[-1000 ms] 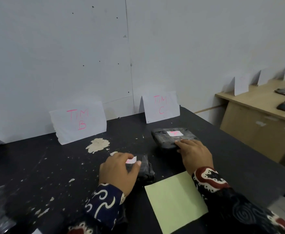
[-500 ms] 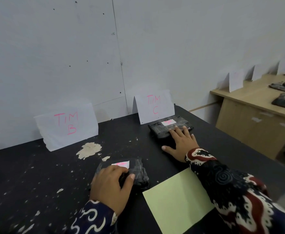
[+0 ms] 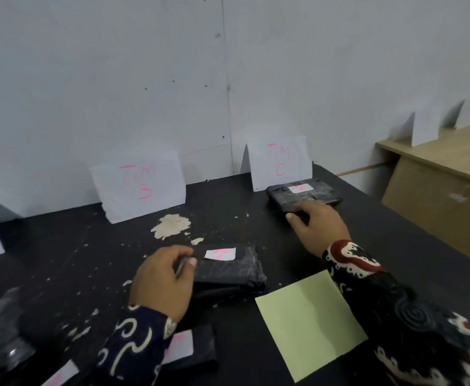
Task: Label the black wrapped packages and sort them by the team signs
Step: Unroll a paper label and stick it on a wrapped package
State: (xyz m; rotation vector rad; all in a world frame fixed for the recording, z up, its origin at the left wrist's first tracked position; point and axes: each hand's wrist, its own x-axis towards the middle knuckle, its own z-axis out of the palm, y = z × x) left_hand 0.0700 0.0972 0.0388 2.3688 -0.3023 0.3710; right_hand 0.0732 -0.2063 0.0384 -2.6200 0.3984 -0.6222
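A matt black tabletop point(image 3: 256, 218), chipped to pale patches, carries a black package in glossy, crinkled plastic wrap point(image 3: 234, 271) with a white paper label point(image 3: 219, 254) (pink ink). Behind it lean white paper signs point(image 3: 142, 188); to its right lies a smooth, pale green paper sheet point(image 3: 309, 321). Farther right stands a light wood-finish desk point(image 3: 437, 196).
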